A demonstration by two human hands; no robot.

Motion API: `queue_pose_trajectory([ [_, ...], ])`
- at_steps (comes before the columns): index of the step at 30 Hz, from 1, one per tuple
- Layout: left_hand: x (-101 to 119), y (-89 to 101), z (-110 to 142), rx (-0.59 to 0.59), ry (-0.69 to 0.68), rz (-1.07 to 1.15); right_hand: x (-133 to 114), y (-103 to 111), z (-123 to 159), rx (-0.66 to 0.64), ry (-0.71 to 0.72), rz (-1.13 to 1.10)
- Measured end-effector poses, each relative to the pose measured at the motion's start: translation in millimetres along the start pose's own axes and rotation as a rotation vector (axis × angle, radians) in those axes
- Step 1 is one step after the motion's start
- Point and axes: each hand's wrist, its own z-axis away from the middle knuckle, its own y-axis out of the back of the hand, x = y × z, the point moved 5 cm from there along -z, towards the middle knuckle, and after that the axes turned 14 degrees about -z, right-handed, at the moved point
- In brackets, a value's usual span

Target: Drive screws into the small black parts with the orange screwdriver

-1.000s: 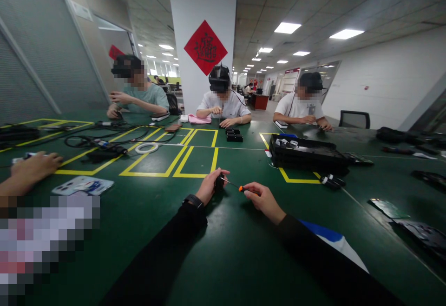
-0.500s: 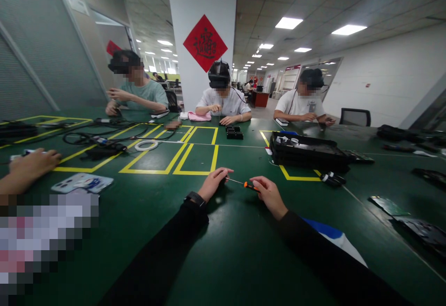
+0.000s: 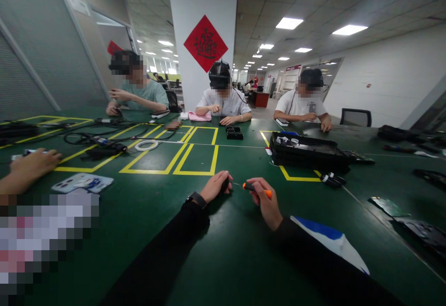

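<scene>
My right hand point(image 3: 265, 199) is closed round the orange and black handle of a screwdriver point(image 3: 258, 189). Its thin shaft points left, toward my left hand point(image 3: 215, 189). That hand rests low over the green table point(image 3: 240, 250), fingers curled round a small dark object point(image 3: 225, 186) mostly hidden by them, too little of it showing to name. The tip of the screwdriver is close to this object; I cannot tell if they touch.
A black tray point(image 3: 306, 155) with parts stands ahead to the right. A phone point(image 3: 82, 182) and another person's hand point(image 3: 35, 162) are at left. Black cables point(image 3: 80, 137) and a white cable coil point(image 3: 146, 145) lie beyond. A blue and white sheet point(image 3: 331, 241) lies by my right forearm.
My right hand has turned, so more of the screwdriver's handle shows. My left hand has shifted slightly, now showing the dark object. The person at right has lowered one hand to the table.
</scene>
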Motion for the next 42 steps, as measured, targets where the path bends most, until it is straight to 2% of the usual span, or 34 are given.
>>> queue_pose_trajectory([
  [2, -0.3, -0.3, 0.0, -0.010, 0.000, 0.008, -5.9, -4.2, 5.1, -0.060, 0.033, 0.099],
  [8, -1.2, -1.8, -0.2, -0.010, -0.007, 0.030, -20.3, -17.6, 12.4, -0.221, 0.266, 0.289],
  [11, -0.8, -1.5, -0.2, -0.012, -0.008, 0.017, -19.5, -21.1, 11.9, -0.251, 0.235, 0.315],
  [16, -0.1, -1.1, 0.2, -0.038, 0.001, -0.008, -8.2, -13.3, 9.4, -0.139, 0.099, 0.228],
  [19, 0.6, -1.0, 0.5, -0.040, 0.001, -0.010, -0.8, -10.0, 8.1, -0.136, 0.023, 0.153],
  [26, 1.2, -0.2, 0.8, -0.024, 0.016, -0.002, -14.6, -12.4, 5.8, -0.210, 0.242, 0.230],
  [32, 1.2, -0.6, 1.1, -0.029, 0.006, 0.002, -7.1, -10.5, 5.9, -0.135, 0.082, 0.123],
  [42, -0.7, 0.3, -0.8, -0.013, 0.020, 0.032, -7.1, -9.8, 5.8, -0.110, 0.096, 0.068],
])
